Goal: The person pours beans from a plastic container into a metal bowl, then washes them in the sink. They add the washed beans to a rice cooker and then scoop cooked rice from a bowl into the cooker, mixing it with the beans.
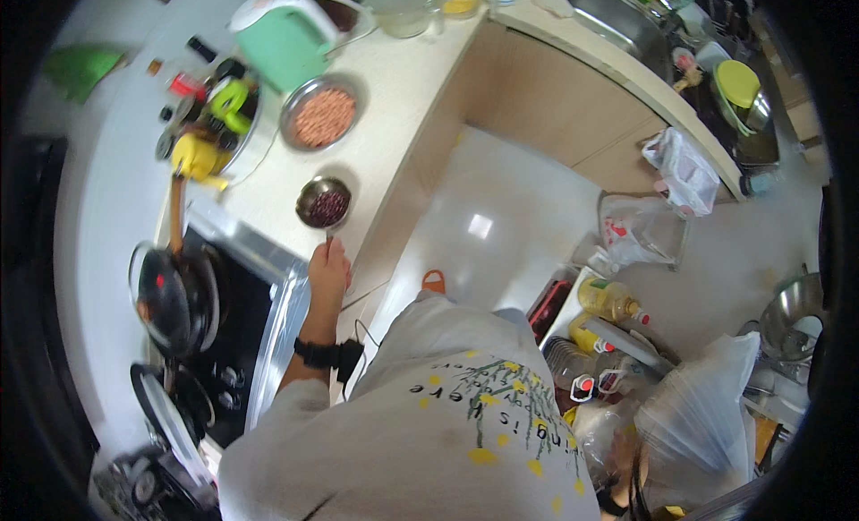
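My left hand (329, 262) grips the handle of a metal ladle (307, 200) at the counter's edge. Small dark red beans (327, 207) lie in its cup; I cannot tell whether the ladle rests on the counter (268, 209). Just beyond it stands a metal bowl (288, 125) of pinkish peanuts (325, 116). My right hand (623, 450) shows only partly at the lower right, beside a large translucent plastic bag (698, 413) and clear plastic wrapping (597, 430). Its fingers are blurred and mostly hidden.
A green electric kettle (278, 48) and a container of seasoning bottles (248, 148) stand behind the bowl. Left is a gas stove (245, 333) with a lidded wok (171, 299). Oil bottles (607, 298) stand on the right. A sink (614, 17) lies at the far right.
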A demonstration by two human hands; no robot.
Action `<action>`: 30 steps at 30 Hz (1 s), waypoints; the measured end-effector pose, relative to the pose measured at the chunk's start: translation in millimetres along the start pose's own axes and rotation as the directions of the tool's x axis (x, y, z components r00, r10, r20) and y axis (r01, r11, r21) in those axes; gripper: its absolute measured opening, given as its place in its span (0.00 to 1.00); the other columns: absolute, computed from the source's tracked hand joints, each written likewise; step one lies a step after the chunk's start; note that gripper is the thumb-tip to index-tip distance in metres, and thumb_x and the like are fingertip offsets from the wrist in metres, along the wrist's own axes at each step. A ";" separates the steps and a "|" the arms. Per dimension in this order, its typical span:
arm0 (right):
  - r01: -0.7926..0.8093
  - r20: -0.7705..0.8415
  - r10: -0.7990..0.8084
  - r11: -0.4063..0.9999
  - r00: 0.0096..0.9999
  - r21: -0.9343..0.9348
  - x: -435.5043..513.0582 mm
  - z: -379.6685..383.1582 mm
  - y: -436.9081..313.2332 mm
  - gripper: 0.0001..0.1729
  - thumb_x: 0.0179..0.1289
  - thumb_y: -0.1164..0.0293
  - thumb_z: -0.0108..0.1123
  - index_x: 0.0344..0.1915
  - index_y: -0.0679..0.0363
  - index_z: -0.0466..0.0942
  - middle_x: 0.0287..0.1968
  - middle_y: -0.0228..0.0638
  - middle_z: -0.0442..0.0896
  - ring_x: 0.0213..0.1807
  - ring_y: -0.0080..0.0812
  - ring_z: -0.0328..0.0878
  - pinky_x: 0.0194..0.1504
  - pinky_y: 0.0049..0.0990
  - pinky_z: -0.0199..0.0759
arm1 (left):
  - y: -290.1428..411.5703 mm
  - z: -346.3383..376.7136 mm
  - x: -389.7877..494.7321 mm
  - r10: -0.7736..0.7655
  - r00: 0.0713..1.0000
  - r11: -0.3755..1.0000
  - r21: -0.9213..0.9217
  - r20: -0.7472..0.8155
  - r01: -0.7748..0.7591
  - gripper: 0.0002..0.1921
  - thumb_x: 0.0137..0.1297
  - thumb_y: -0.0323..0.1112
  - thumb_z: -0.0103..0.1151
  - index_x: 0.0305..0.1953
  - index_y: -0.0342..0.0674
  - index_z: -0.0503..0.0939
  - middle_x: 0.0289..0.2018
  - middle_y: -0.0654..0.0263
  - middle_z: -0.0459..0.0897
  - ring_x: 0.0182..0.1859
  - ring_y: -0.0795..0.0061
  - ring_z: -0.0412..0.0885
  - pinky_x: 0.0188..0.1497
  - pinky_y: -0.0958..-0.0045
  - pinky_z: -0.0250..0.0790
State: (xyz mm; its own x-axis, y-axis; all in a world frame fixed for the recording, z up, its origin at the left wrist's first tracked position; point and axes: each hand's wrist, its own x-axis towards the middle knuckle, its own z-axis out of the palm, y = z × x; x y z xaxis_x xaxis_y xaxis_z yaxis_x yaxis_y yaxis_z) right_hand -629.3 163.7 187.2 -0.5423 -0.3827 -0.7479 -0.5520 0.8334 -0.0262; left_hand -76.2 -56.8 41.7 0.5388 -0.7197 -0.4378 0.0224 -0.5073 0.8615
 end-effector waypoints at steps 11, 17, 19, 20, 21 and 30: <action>0.572 -0.135 -0.589 0.807 0.797 -0.145 116.8 -131.6 -236.3 0.18 0.61 0.64 0.53 0.45 0.67 0.75 0.33 0.52 0.81 0.35 0.45 0.80 0.37 0.36 0.71 | 123.3 192.8 36.2 0.096 0.885 0.994 -0.004 0.455 -0.106 0.11 0.68 0.37 0.44 0.31 0.37 0.70 0.12 0.72 0.65 0.11 0.87 0.60 0.11 0.82 0.53; 0.804 -0.167 -0.798 0.593 0.579 -0.043 224.4 -244.9 -366.9 0.21 0.63 0.66 0.53 0.52 0.65 0.72 0.44 0.51 0.79 0.39 0.44 0.79 0.42 0.32 0.71 | 223.0 352.2 71.4 0.153 0.816 0.987 -0.045 0.558 -0.154 0.12 0.69 0.38 0.44 0.32 0.36 0.72 0.13 0.72 0.66 0.12 0.87 0.61 0.13 0.81 0.55; 0.891 -0.210 -0.872 0.454 0.443 -0.008 249.8 -282.5 -418.6 0.21 0.64 0.67 0.52 0.54 0.66 0.71 0.44 0.50 0.80 0.40 0.39 0.79 0.43 0.29 0.70 | 254.2 395.2 82.6 0.174 0.783 0.984 -0.070 0.598 -0.165 0.13 0.68 0.38 0.44 0.32 0.35 0.73 0.14 0.72 0.67 0.12 0.86 0.61 0.14 0.81 0.55; 0.930 -0.224 -0.904 0.368 0.363 0.019 263.6 -302.2 -448.0 0.21 0.64 0.67 0.52 0.54 0.66 0.70 0.44 0.49 0.80 0.40 0.36 0.79 0.44 0.27 0.70 | 267.2 416.2 89.1 0.194 0.770 0.980 -0.091 0.608 -0.175 0.12 0.69 0.38 0.44 0.33 0.36 0.73 0.13 0.72 0.66 0.12 0.86 0.60 0.13 0.82 0.54; 0.946 -0.219 -0.921 0.322 0.321 0.033 276.9 -319.2 -478.4 0.21 0.65 0.67 0.52 0.55 0.66 0.70 0.45 0.46 0.80 0.41 0.30 0.78 0.45 0.24 0.69 | 279.5 437.2 97.7 0.204 0.761 0.979 -0.105 0.616 -0.177 0.12 0.69 0.39 0.44 0.34 0.36 0.73 0.13 0.72 0.66 0.12 0.86 0.60 0.13 0.82 0.54; 0.863 -0.246 -0.907 0.198 0.340 0.464 374.0 -392.1 -727.5 0.23 0.67 0.71 0.47 0.61 0.63 0.63 0.57 0.36 0.72 0.55 0.25 0.69 0.53 0.22 0.64 | 342.8 590.7 210.5 0.276 0.715 0.954 -0.090 0.642 -0.287 0.13 0.68 0.40 0.46 0.35 0.35 0.73 0.14 0.70 0.67 0.13 0.84 0.63 0.14 0.80 0.57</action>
State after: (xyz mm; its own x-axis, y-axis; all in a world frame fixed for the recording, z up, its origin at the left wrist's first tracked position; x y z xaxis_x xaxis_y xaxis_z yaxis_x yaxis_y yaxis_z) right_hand -678.9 -742.1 186.7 0.1604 -0.9848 -0.0674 -0.2838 0.0194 -0.9587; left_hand -452.6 -662.2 92.9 -0.1497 -0.9591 -0.2404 -0.0575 -0.2343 0.9705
